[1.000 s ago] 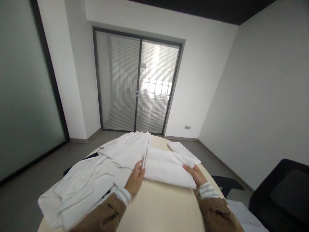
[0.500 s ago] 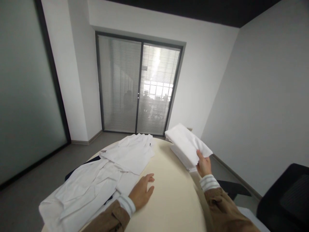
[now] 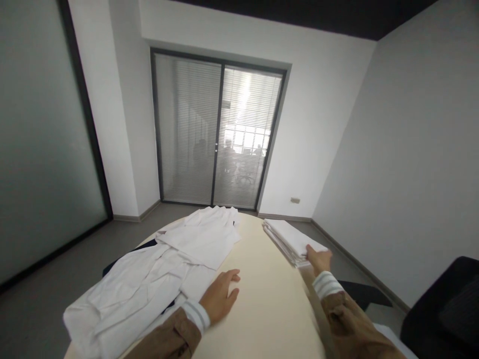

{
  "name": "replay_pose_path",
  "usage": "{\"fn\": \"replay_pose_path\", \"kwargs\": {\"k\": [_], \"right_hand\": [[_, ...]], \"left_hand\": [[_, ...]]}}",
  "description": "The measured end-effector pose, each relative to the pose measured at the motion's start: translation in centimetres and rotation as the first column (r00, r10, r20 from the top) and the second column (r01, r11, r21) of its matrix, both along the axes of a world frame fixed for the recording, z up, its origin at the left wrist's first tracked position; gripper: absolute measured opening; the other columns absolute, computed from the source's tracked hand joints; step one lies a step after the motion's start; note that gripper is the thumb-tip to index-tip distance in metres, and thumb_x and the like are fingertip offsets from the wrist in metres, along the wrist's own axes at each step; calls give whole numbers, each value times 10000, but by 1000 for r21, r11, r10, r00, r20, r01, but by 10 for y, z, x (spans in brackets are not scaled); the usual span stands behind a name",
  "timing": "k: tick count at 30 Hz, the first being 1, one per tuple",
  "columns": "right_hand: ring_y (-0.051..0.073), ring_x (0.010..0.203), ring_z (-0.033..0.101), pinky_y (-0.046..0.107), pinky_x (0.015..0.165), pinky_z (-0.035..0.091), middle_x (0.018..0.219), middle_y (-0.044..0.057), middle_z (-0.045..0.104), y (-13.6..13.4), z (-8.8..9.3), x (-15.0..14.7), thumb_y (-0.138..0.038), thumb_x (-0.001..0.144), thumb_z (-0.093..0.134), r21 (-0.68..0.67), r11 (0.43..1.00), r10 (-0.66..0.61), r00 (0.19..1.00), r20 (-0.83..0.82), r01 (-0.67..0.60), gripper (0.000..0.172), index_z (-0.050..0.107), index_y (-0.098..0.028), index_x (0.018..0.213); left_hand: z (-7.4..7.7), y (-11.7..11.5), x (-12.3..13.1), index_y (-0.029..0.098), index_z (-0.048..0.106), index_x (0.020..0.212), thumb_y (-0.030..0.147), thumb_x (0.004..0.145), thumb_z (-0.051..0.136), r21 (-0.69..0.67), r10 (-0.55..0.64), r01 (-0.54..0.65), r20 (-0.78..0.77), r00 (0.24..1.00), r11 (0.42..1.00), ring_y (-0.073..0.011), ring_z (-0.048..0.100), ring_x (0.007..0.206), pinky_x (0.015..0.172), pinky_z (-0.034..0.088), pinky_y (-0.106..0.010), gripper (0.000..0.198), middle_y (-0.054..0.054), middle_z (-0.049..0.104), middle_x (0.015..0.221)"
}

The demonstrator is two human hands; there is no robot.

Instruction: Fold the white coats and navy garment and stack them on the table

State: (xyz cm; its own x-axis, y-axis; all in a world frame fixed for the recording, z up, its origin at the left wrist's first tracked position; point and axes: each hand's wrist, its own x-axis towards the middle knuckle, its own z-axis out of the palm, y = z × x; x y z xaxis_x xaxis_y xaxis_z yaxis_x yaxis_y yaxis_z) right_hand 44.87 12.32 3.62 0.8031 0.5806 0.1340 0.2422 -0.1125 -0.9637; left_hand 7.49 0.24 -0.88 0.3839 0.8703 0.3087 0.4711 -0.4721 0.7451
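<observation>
My right hand (image 3: 319,260) is closed on the near right corner of a folded white cloth (image 3: 288,237), thumb on top and the other fingers hidden beneath. That cloth lies flat on a stack of folded white cloths (image 3: 281,245) at the table's right edge. My left hand (image 3: 220,295) rests by the table's middle, fingers loosely apart and nothing in it. Just left of it spreads a heap of loose white garments (image 3: 149,271), overlapping and wrinkled, with dark fabric (image 3: 129,257) peeking out at its left side.
The pale table (image 3: 267,304) has a rounded far edge. A black chair (image 3: 445,309) stands at the lower right, on the grey floor. Beyond the table are a glass door with blinds (image 3: 187,134) and a white wall (image 3: 314,124).
My right hand has lowered the folded white cloth from a raised, tilted position onto the stack. The left hand has stayed in place.
</observation>
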Motion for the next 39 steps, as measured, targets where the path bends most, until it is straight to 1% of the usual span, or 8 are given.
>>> {"fn": "replay_pose_path", "kwargs": {"k": [3, 7, 11, 17, 22, 26, 33, 39], "right_hand": [[429, 1413, 243, 642, 1112, 230, 1556, 211, 251, -1, 9, -12, -464, 738, 628, -119, 981, -107, 937, 331, 154, 845, 321, -179, 1472], [405, 1461, 97, 664, 1111, 129, 1574, 87, 290, -2, 7, -31, -603, 822, 496, -208, 977, 103, 730, 675, 55, 610, 536, -294, 1346], [406, 1427, 222, 656, 1117, 68, 1394, 118, 536, -2, -13, -34, -611, 718, 640, -291, 939, 328, 741, 586, -186, 584, 665, -256, 1182], [392, 1416, 265, 656, 1122, 58, 1388, 118, 550, -11, -35, -29, -553, 732, 648, -162, 953, 303, 756, 580, -258, 567, 651, -234, 1200], [380, 1427, 239, 698, 1099, 75, 1426, 116, 507, -27, -33, -41, -492, 827, 539, -98, 959, 260, 697, 668, -264, 490, 612, -246, 1244], [339, 1406, 285, 619, 1112, 189, 1422, 95, 509, -38, -31, -57, -432, 831, 517, -131, 950, 281, 593, 755, -285, 487, 578, -249, 1278], [329, 1296, 410, 550, 1058, 311, 1286, 87, 609, -52, -27, -75, -370, 840, 522, -137, 885, 369, 492, 789, -445, 354, 645, -233, 1143], [265, 1146, 537, 448, 1018, 398, 1181, 94, 644, -74, -23, -110, -294, 848, 539, -252, 620, 673, 338, 658, -743, 489, 549, -225, 1332]], "left_hand": [[1, 0, 0, 180, 449, 1309, 155, 863, 503, 23, -6, 6, -1, 1000, 1000, -205, 566, 1153, 1055, 424, -406, 450, -103, 619, 1204], [2, 0, -1, 181, 468, 1293, 156, 862, 506, 34, -6, 7, -10, 1000, 999, -208, 565, 1152, 1054, 428, -410, 433, -101, 626, 1200], [1, -1, 0, 207, 490, 1277, 155, 860, 515, 43, 1, -1, -2, 1000, 999, -211, 575, 1146, 1048, 436, -412, 421, -87, 638, 1192], [23, 2, -6, 206, 562, 1214, 143, 893, 456, 245, 167, -153, -38, 985, 957, -214, 587, 1120, 1009, 471, -385, 344, -91, 633, 1186], [38, 17, -51, 178, 565, 1310, 137, 846, 532, 495, 684, -511, -272, 676, 702, -384, 346, 1367, 1066, 348, -551, 467, -157, 417, 1492], [31, 29, -78, 151, 637, 1195, 225, 886, 546, 451, 735, -581, -432, 522, 678, -356, 481, 1250, 982, 414, -482, 331, -172, 571, 1332], [41, 32, -77, 187, 655, 1013, 280, 965, 429, 459, 773, -647, -162, 613, 609, -258, 647, 983, 881, 471, -402, 249, -89, 715, 998], [43, 22, -62, 218, 664, 1060, 269, 988, 356, 611, 452, -362, 8, 892, 704, -199, 664, 1011, 1126, 346, -453, 321, -56, 739, 1054]]}}
